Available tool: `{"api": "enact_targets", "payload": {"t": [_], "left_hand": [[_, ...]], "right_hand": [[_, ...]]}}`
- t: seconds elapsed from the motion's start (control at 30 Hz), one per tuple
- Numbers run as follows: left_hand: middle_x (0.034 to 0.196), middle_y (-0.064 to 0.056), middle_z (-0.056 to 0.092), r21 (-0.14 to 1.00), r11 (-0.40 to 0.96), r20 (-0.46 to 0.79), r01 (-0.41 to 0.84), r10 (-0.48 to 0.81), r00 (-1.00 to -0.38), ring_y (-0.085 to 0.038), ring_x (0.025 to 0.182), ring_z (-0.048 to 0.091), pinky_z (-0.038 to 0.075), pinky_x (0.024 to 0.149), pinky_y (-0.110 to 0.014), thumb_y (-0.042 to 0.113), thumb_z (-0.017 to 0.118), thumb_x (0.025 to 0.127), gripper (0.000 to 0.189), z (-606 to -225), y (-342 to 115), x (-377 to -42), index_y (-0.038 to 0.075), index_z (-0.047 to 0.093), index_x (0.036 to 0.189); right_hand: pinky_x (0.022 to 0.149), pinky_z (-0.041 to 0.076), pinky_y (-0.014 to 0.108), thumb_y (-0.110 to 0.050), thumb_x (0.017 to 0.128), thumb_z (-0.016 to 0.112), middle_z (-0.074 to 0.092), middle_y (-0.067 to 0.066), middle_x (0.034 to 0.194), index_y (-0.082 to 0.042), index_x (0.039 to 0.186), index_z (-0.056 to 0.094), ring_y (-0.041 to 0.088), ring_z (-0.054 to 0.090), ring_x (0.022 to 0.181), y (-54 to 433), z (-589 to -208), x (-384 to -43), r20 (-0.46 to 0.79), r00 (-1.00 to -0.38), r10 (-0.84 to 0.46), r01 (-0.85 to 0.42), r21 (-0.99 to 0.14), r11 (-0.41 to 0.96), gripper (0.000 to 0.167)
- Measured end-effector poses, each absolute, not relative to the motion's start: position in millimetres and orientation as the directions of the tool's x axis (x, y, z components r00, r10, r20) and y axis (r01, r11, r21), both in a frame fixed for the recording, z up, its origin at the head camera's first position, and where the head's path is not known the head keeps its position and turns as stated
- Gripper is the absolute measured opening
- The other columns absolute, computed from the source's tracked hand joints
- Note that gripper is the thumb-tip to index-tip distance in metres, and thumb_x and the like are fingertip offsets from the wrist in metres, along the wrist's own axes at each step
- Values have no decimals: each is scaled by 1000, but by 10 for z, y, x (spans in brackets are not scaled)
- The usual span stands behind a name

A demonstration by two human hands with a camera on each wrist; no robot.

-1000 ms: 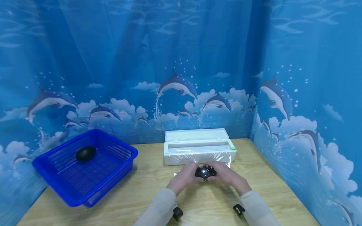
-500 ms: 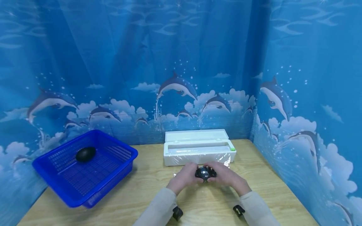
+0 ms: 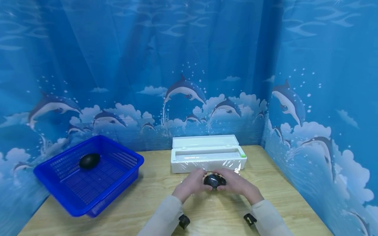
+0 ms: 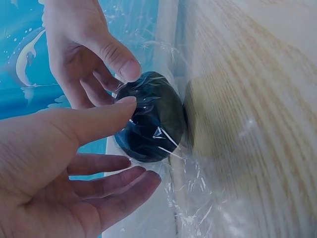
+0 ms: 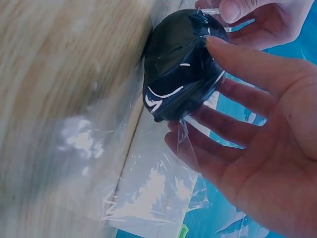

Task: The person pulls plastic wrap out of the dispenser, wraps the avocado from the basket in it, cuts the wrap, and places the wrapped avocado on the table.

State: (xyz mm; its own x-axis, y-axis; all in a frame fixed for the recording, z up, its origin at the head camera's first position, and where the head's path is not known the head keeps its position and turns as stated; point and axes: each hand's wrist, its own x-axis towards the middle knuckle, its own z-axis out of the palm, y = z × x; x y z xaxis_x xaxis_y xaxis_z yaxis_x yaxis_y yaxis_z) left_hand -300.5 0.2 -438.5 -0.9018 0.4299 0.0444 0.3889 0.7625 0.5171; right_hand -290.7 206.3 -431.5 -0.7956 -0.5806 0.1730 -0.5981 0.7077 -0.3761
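A dark, rounded avocado [image 3: 214,181] lies between my two hands, low over the table, in clear cling film that shines in creases across its skin. My left hand [image 3: 193,184] holds its left side, with the thumb [image 4: 106,116] laid on the filmed skin and the fingers curved along the far side. Opposite it, my right hand [image 3: 235,182] has its thumb [image 5: 242,57] on the avocado and its fingers curled around beyond. Loose cling film [image 5: 81,136] spreads over the table and toward the box, with a fold hanging near the right fingertips.
Just beyond the hands stands a white cling film box [image 3: 206,166], its lid raised. A blue plastic basket [image 3: 97,186] sits on the left of the wooden table [image 3: 156,183], holding another dark avocado [image 3: 89,161]. Dolphin-print curtains [image 3: 133,65] enclose the back and sides.
Both hands stay in nearly the same place around the avocado. The left hand has shifted slightly left, and the shine of the film on the avocado has changed.
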Motion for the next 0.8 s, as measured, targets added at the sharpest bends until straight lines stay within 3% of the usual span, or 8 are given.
{"api": "enact_targets", "payload": {"t": [0.17,0.3,0.5,0.8], "left_hand": [[119,-13,71,565,741,25,363,424,-905,-26,104,67,59,94,-45,27,89,80,50,-4332,-48,-2982,4,70,120],[122,-16,71,583,723,31,372,437,-899,-28,105,68,59,93,-46,28,86,83,52,-4309,-112,-2998,2,68,124],[118,-18,71,571,711,66,411,459,-886,-29,104,67,59,92,-46,30,85,84,54,-4305,-230,-3041,-3,68,124],[124,-22,69,593,683,91,426,469,-878,-34,111,68,59,98,-48,25,85,84,58,-4228,-377,-3053,-6,64,128]], "right_hand": [[108,49,59,-13,85,82,65,20,137,1,136,60,41,61,128,2084,-4270,-2903,128,-837,-531,-530,-428,732,56],[101,54,56,-14,88,80,67,18,134,0,133,62,40,64,120,2141,-4205,-2917,138,-853,-504,-506,-458,731,51],[95,58,56,-10,90,77,67,27,128,5,131,62,45,67,111,2324,-4105,-2962,197,-866,-459,-493,-487,721,47],[90,58,59,-10,87,79,61,33,131,5,129,63,51,64,111,2626,-4063,-3077,325,-917,-230,-371,-489,790,47]]}}
